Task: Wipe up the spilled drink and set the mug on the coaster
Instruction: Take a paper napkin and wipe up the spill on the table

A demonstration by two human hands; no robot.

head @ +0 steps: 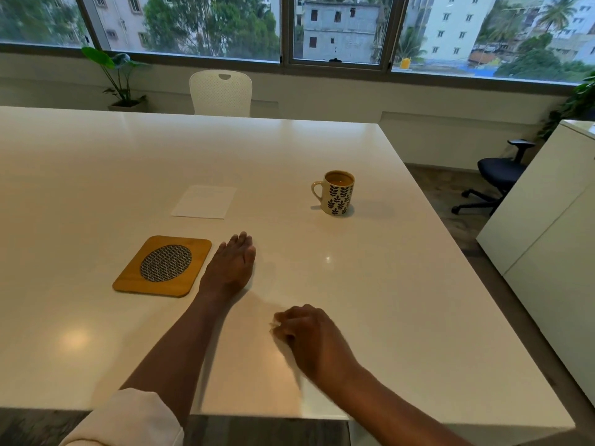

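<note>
White table (96, 175) by a window, one leaf-patterned mug (338, 193) of brown drink at 1 o'clock, one paper napkin (204, 201) at 12, one bamboo coaster (162, 266) at 10, left hand (230, 267) flat beside it, right hand (310, 338) loosely curled, empty, hands apart.

A rolled cream sleeve (128, 416) covers the left arm.

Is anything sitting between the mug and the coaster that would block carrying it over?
Only the person's own left hand, lying flat on the table beside the coaster's right edge, lies on the straight line from the mug to the coaster. The napkin lies farther back, off that line.
</note>
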